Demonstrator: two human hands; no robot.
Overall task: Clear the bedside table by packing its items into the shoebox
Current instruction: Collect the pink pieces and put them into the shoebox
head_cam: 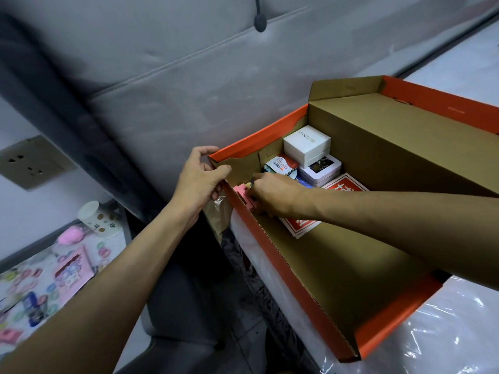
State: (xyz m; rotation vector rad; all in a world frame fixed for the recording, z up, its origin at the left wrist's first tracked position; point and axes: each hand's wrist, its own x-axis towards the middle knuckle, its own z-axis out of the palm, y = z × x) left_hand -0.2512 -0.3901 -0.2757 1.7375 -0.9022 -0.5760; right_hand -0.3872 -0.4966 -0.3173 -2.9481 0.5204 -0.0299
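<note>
An orange shoebox (259, 233) with a brown cardboard inside lies open on the plastic-wrapped mattress, its lid (405, 147) folded back. My left hand (198, 182) grips the box's near left corner. My right hand (272, 194) reaches inside and pinches a pink block-shaped item (243, 194) against the left wall. Inside the box lie a white square box (306, 145), a white tin (322, 171), a red-and-white packet (282, 164) and a red-and-white card (348, 186).
The bedside table (116, 247) is at the lower left with a white paper cup (95, 218), a pink round thing (70, 236), a pink card (71, 273) and several small colourful items. A wall socket (29, 161) sits above it. The grey padded headboard (162, 76) rises behind.
</note>
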